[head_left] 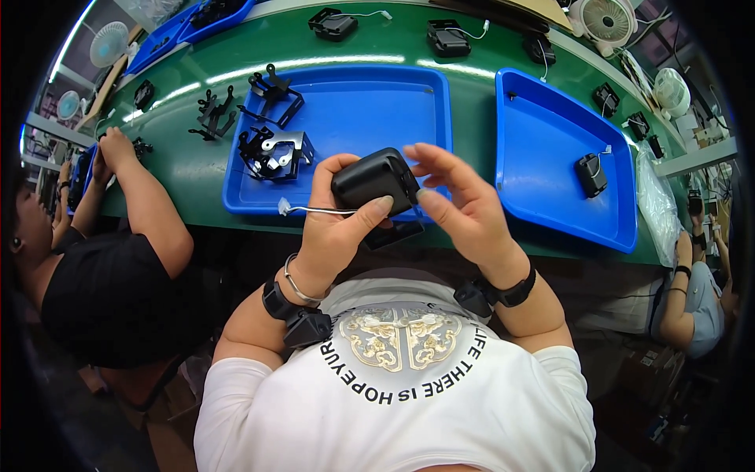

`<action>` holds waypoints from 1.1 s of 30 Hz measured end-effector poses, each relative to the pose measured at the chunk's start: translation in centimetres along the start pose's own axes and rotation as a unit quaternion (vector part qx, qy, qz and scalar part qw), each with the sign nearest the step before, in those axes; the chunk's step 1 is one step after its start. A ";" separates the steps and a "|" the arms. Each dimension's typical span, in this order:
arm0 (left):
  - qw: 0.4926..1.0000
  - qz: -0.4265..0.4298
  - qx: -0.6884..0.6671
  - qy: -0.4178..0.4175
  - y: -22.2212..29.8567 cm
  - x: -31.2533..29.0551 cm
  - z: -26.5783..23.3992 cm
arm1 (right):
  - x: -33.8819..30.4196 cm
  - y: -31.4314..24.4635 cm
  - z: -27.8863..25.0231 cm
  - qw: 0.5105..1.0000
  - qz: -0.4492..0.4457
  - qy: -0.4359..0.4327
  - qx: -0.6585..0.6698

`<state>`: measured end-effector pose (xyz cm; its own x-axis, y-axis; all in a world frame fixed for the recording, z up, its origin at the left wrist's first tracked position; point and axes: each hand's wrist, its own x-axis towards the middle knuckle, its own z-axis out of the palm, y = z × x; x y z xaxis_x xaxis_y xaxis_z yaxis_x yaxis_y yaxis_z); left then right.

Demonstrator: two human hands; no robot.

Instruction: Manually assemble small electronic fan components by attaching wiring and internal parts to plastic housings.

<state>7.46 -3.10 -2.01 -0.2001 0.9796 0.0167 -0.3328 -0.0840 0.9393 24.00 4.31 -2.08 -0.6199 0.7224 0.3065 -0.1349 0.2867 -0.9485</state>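
Note:
My left hand [334, 216] is closed round a black plastic housing [371, 182] with rounded corners, held above the front edge of the blue tray. A white cable with a connector [284, 207] trails from the housing across my left fingers. Under the housing a black flap-like part [395, 234] sticks out; how it joins is hidden. My right hand [464, 206] is at the housing's right end, fingers apart and slightly curled. Its thumb and forefinger are close to that end; whether they touch it I cannot tell.
Several black metal brackets [275, 151] lie in and beside the blue tray [338, 75]. Another blue tray [566, 224] at right holds a similar black housing [590, 175]. More cabled housings [450, 39] stand along the far green table [472, 86]. A co-worker [118, 275] sits at left.

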 end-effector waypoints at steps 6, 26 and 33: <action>0.995 -0.019 0.077 -0.059 0.0 -0.4 0.1 | -1.2 0.0 0.5 0.997 0.062 0.004 0.044; 0.921 0.182 0.325 -0.112 -0.7 -1.5 0.6 | -3.5 0.4 0.0 0.995 0.017 0.022 0.096; 0.943 0.139 0.270 -0.133 0.1 -1.2 1.0 | -3.7 0.4 -0.1 0.997 -0.006 0.046 0.068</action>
<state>8.58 -4.13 -1.56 0.0514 0.9506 0.3061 0.2317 -0.3095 0.9222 26.32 1.82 -3.61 -0.5458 0.7754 0.3177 -0.2485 0.2123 -0.9451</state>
